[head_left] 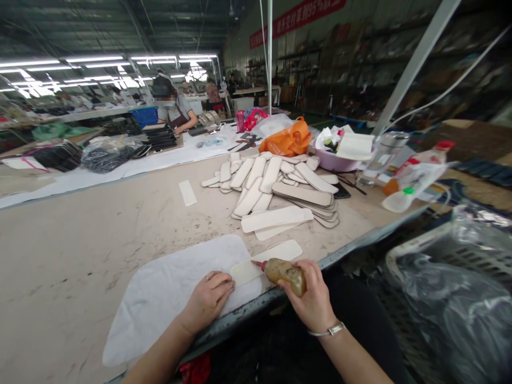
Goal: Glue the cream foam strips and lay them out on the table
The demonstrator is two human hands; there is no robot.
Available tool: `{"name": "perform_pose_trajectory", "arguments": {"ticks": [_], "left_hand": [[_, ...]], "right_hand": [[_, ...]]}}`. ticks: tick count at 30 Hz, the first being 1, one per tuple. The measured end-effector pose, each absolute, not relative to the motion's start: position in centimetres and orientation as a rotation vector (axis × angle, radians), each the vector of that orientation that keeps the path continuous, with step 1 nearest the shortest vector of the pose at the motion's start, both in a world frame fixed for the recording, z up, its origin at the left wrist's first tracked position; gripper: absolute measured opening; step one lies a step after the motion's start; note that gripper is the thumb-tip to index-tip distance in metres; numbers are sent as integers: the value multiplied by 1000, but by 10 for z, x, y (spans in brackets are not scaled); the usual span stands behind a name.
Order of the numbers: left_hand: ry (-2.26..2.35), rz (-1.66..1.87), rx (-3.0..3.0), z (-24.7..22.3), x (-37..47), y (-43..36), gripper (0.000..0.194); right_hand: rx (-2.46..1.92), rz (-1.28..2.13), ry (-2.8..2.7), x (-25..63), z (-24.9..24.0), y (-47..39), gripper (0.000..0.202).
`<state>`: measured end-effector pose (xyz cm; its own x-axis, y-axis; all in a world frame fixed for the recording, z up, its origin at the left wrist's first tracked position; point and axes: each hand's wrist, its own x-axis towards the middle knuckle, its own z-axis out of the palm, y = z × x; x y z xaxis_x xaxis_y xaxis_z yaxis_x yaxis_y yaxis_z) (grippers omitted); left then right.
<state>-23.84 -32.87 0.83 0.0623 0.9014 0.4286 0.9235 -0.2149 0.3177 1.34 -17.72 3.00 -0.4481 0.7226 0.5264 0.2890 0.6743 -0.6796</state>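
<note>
My right hand (pixel 310 298) is wrapped round a yellowish squeeze glue bottle (pixel 280 273), tilted so its red nozzle points left. The nozzle tip is just over, or touching, a pale flat strip with rounded ends (pixel 244 270); contact is hard to make out. At the strip's left end, my left hand (pixel 210 298) has its fingers together and bent, gripping the end down. Beneath the strip lies a white sheet (pixel 176 288) on the table. Two more pale strips (pixel 276 217) lie just beyond, overlapping each other.
A heap of dark-edged strips (pixel 256 186) and a neat stack (pixel 306 197) lie farther back. Behind them are an orange bag (pixel 286 140) and a purple basin (pixel 338 161). Bottles stand at right, above a plastic-lined crate (pixel 404 253). A co-worker (pixel 174 109) sits across the table.
</note>
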Motion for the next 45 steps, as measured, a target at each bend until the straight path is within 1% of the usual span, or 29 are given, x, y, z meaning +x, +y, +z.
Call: {"name": "perform_pose_trajectory", "arguments": {"ticks": [7,13,18,20,23,26,28,36,45], "left_hand": [[-1806,-819,-2260,3,-242,-328,21],[-1756,-781,-2259,4,-243,-327,20],[-1762,-789,-2252,4,-243,-326,20],[-1780,-799,-2245,3,-242,-326,20],[-1815,-811,-2238,4,-241,-327,19],[-1853,-805,-2238,6,-239,-327,20],[-1862,-800,-2240,7,-239,-328,20],[-1888,-804,-2264,6,-239,-328,21],[-1913,-804,-2271,10,-238,-328,22]], "right_hand": [[-986,442,-1956,42,32,-157,36],[-1156,264,-1875,56,39,-143,39],[-1192,212,-1848,60,44,-142,40],[-1113,269,-1856,57,44,-146,38],[-947,476,-1882,47,43,-156,36],[-859,691,-1917,31,41,-169,38],[-812,771,-1946,21,39,-176,40],[-749,875,-2019,-3,35,-187,41],[-729,893,-2059,2,39,-191,40]]}}
